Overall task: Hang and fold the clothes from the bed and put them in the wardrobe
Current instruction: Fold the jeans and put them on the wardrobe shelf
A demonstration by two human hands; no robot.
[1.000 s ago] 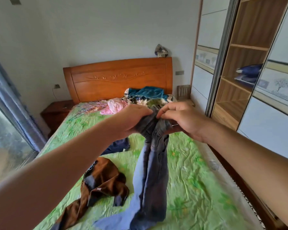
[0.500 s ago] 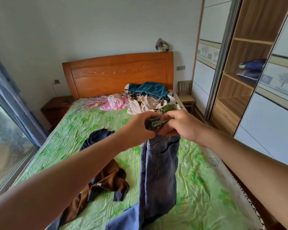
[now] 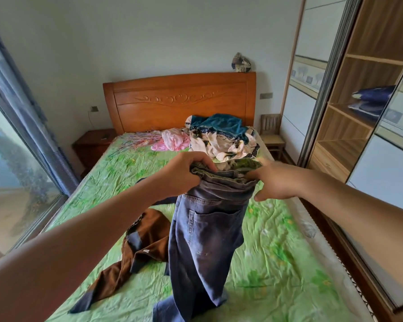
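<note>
A pair of blue jeans (image 3: 205,238) hangs by its waistband above the bed (image 3: 277,263), back pocket facing me, legs trailing onto the green sheet. My left hand (image 3: 184,175) grips the waistband's left end. My right hand (image 3: 275,182) pinches the right end, fingers partly hidden behind the denim. A brown jacket (image 3: 140,249) lies crumpled on the sheet at lower left. Near the headboard sits a heap of clothes (image 3: 221,138) in teal, white print and pink. The open wardrobe (image 3: 358,117) stands at right.
A bundle of hangers (image 3: 137,140) lies on the bed by the pink garment. A nightstand (image 3: 93,145) is left of the headboard, a small wooden chair (image 3: 272,135) right of it. Folded dark blue items (image 3: 372,101) rest on a wardrobe shelf. A window with curtain runs along the left.
My hands have spread apart along the waistband, stretching it wide. The jeans now hang flatter with the back pocket showing.
</note>
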